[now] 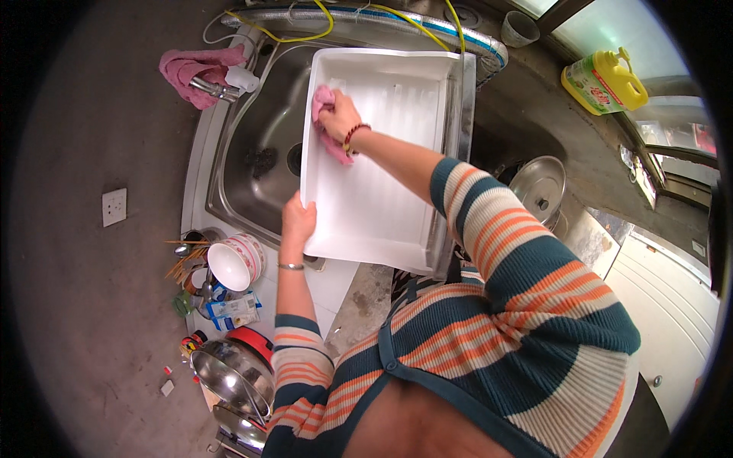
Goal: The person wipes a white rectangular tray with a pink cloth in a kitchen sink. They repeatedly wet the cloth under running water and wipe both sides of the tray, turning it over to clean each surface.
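A large white plastic drawer (389, 194) with a clear front panel (454, 131) lies across the right part of a stainless steel sink (252, 189), its hollow side facing me. My left hand (299, 218) grips the drawer's left wall near the lower corner. Bunched in my right hand (339, 117) is a pink cloth (332, 146), pressed against the inside of the drawer near its upper left wall. One end of the cloth hangs below my fingers. The sink drain (294, 159) shows partly beside the drawer's edge.
A faucet (215, 89) draped with a pink towel (192, 66) juts over the sink's left side. Stacked bowls (233, 264), utensils and metal pots (232, 372) crowd the lower left. A yellow detergent jug (604, 83) stands by the window. Behind the drawer runs a foil-wrapped pipe (389, 20).
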Motion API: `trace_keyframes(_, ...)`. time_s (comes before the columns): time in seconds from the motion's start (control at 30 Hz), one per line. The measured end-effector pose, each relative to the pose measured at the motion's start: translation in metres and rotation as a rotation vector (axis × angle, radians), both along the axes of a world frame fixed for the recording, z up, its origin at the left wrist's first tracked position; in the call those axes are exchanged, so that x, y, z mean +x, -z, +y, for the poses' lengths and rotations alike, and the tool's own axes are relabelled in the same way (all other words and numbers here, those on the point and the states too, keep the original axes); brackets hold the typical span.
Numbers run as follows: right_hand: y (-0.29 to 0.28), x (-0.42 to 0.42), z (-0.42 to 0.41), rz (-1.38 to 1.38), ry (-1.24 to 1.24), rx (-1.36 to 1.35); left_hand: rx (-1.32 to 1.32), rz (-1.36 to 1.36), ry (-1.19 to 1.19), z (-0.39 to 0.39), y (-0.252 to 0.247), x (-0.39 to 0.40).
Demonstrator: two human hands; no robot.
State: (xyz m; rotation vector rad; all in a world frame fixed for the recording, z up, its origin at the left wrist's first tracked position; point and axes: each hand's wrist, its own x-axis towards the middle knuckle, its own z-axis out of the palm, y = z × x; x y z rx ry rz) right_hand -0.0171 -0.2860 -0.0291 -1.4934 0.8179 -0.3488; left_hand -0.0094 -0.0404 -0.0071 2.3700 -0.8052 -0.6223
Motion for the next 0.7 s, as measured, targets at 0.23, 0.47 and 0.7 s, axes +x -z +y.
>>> trace_keyframes(0.23, 0.015, -0.003, -0.003, 0.052, -0.106, -0.578, -0.096, 0.025, -0.231, 0.009, -0.001, -0.086)
trace_keyframes(0.47, 0.023, -0.015, 0.021, 0.048, -0.495, -0.64, -0.233, 0.154, -0.308, -0.06, 0.005, -0.014)
trace_keyframes(0.7, -0.02, -0.068, -0.02, 0.244, -0.052, -0.487, -0.46, 0.147, -0.432, -0.077, 0.002, -0.017)
